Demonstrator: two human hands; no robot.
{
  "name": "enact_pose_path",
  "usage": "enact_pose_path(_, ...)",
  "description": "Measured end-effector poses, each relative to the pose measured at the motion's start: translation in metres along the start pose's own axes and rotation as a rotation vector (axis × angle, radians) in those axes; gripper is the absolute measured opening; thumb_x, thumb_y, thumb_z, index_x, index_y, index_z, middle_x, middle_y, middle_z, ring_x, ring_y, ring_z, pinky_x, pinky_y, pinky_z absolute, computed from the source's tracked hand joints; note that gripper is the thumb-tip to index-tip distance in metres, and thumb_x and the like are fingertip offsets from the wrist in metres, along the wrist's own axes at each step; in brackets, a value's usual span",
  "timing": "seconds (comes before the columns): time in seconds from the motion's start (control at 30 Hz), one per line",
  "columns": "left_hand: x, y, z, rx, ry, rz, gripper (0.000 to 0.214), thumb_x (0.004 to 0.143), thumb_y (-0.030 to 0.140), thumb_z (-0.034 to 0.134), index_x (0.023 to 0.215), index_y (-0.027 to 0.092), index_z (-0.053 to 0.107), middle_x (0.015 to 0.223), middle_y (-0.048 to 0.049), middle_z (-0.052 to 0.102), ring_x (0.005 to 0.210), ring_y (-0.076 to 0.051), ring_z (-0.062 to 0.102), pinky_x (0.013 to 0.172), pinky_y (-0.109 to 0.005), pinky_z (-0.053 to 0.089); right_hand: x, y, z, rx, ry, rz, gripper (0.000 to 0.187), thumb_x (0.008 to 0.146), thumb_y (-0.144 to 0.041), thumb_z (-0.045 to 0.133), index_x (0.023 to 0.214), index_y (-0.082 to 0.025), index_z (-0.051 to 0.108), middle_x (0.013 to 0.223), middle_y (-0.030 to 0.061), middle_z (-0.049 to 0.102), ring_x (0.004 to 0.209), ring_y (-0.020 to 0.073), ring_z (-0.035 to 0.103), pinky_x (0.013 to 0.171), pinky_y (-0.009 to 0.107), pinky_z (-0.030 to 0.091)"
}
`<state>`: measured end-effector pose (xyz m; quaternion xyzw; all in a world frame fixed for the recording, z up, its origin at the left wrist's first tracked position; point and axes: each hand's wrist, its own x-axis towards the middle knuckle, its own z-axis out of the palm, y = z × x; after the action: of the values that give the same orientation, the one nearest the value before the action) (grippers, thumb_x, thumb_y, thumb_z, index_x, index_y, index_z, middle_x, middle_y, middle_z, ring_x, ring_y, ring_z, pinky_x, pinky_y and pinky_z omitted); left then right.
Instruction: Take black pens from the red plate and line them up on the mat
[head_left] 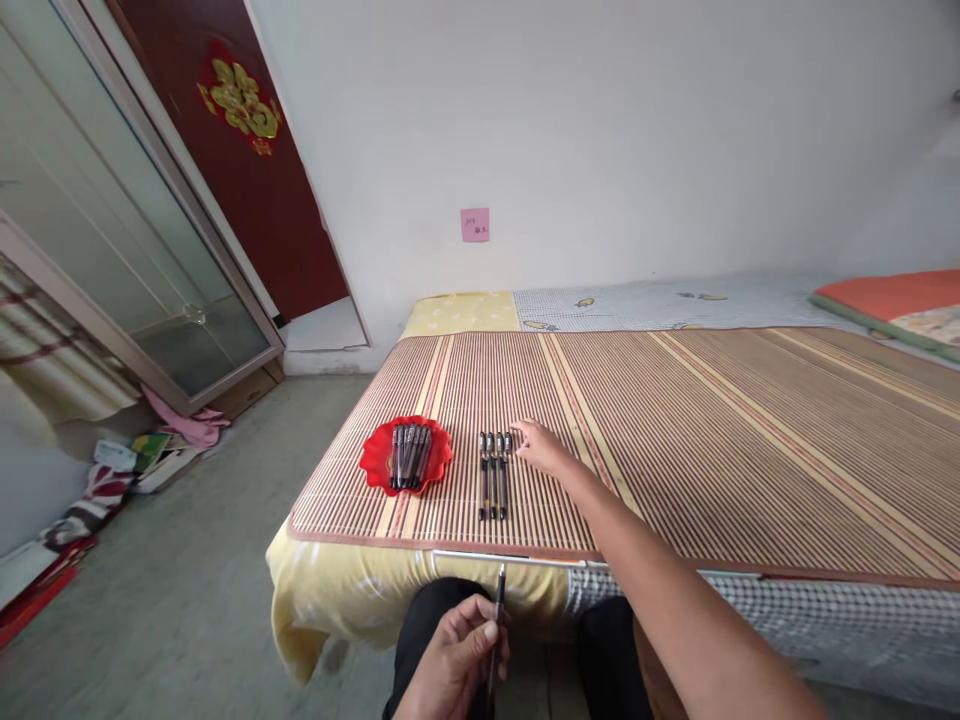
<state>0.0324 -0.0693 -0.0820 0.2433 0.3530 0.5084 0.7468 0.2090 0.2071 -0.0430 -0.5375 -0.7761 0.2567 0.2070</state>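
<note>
My left hand is low in front of me, closed around a black pen that points up. My right hand reaches out over the striped bamboo mat, fingers at a small pen cap beside three black pens laid side by side; whether the fingers grip it I cannot tell. Left of that row, a red scalloped dish holds several more black pens.
The mat covers a bed with a yellow sheet hanging over its near edge. A pink note is stuck on the white wall. A glass door and clutter on the floor are at left; an orange cushion lies far right.
</note>
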Motion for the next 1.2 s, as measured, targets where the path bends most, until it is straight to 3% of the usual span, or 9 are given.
enact_pose_path(0.23, -0.002, 0.0, 0.002, 0.021, 0.008, 0.031, 0.033, 0.073, 0.037, 0.089, 0.085, 0.015, 0.067, 0.068, 0.0003, 0.062, 0.057, -0.009, 0.053, 0.055, -0.021, 0.041, -0.024, -0.009, -0.005, 0.057, 0.057, -0.005, 0.05, 0.084, -0.01, 0.066, 0.133, -0.016, 0.064, 0.132, 0.0134, 0.065, 0.099, 0.0192, 0.069, 0.088, 0.031, 0.052)
enact_pose_path(0.33, -0.003, -0.001, 0.002, 0.024, 0.031, 0.073, 0.031, 0.076, 0.037, 0.087, 0.087, 0.015, 0.067, 0.069, 0.0008, 0.062, 0.058, -0.008, 0.052, 0.056, -0.021, 0.038, -0.062, -0.025, 0.006, 0.261, 0.051, -0.045, 0.033, 0.091, -0.022, 0.061, 0.123, -0.017, 0.069, 0.116, 0.0108, 0.073, 0.096, 0.02, 0.07, 0.084, 0.032, 0.053)
enact_pose_path(0.4, -0.004, -0.002, 0.004, 0.023, 0.045, 0.096, 0.031, 0.075, 0.036, 0.087, 0.087, 0.016, 0.066, 0.068, 0.0019, 0.06, 0.059, -0.008, 0.051, 0.057, -0.021, 0.038, -0.097, -0.036, 0.018, 0.511, -0.048, -0.068, 0.027, 0.093, -0.034, 0.06, 0.112, -0.017, 0.072, 0.104, 0.0088, 0.075, 0.089, 0.02, 0.07, 0.078, 0.031, 0.054)
enact_pose_path(0.5, -0.003, -0.005, 0.006, 0.041, 0.066, 0.133, 0.035, 0.071, 0.035, 0.09, 0.082, 0.016, 0.063, 0.067, 0.0045, 0.056, 0.058, -0.007, 0.046, 0.056, -0.02, 0.035, -0.148, -0.047, 0.038, 0.781, -0.208, -0.04, 0.038, 0.09, -0.054, 0.062, 0.095, -0.018, 0.072, 0.081, 0.0045, 0.073, 0.072, 0.0181, 0.067, 0.065, 0.029, 0.051)
enact_pose_path(0.6, 0.0, -0.01, 0.006, 0.101, 0.086, 0.17, 0.04, 0.066, 0.038, 0.092, 0.079, 0.017, 0.06, 0.066, 0.0065, 0.052, 0.054, -0.006, 0.041, 0.052, -0.02, 0.031, -0.18, -0.053, 0.053, 0.925, -0.218, 0.029, 0.045, 0.083, -0.063, 0.068, 0.088, -0.018, 0.069, 0.071, 0.0014, 0.069, 0.066, 0.0167, 0.065, 0.063, 0.028, 0.049)
enact_pose_path(0.73, 0.005, -0.019, 0.001, 0.188, 0.113, 0.216, 0.044, 0.064, 0.04, 0.093, 0.078, 0.018, 0.057, 0.067, 0.0067, 0.053, 0.053, -0.006, 0.04, 0.05, -0.02, 0.029, -0.192, -0.057, 0.06, 0.984, -0.119, 0.062, 0.044, 0.076, -0.062, 0.076, 0.076, -0.019, 0.064, 0.064, -0.0009, 0.064, 0.061, 0.0161, 0.062, 0.061, 0.027, 0.047)
enact_pose_path(0.97, -0.001, -0.019, 0.003, 0.301, 0.131, 0.201, 0.044, 0.066, 0.047, 0.091, 0.074, 0.018, 0.057, 0.055, 0.0069, 0.053, 0.047, -0.007, 0.04, 0.048, -0.02, 0.028, -0.198, -0.056, 0.059, 0.952, -0.01, -0.005, 0.034, 0.079, -0.053, 0.074, 0.072, -0.021, 0.067, 0.068, -0.0003, 0.063, 0.066, 0.0173, 0.059, 0.065, 0.029, 0.047)
enact_pose_path(1.2, -0.007, -0.014, 0.009, 0.354, 0.081, 0.201, 0.042, 0.072, 0.052, 0.085, 0.072, 0.016, 0.063, 0.058, 0.0018, 0.06, 0.051, -0.009, 0.045, 0.053, -0.022, 0.031, -0.201, -0.051, 0.063, 0.976, 0.004, -0.01, 0.033, 0.078, -0.051, 0.075, 0.069, -0.021, 0.066, 0.065, 0.0, 0.063, 0.065, 0.0175, 0.06, 0.067, 0.03, 0.048)
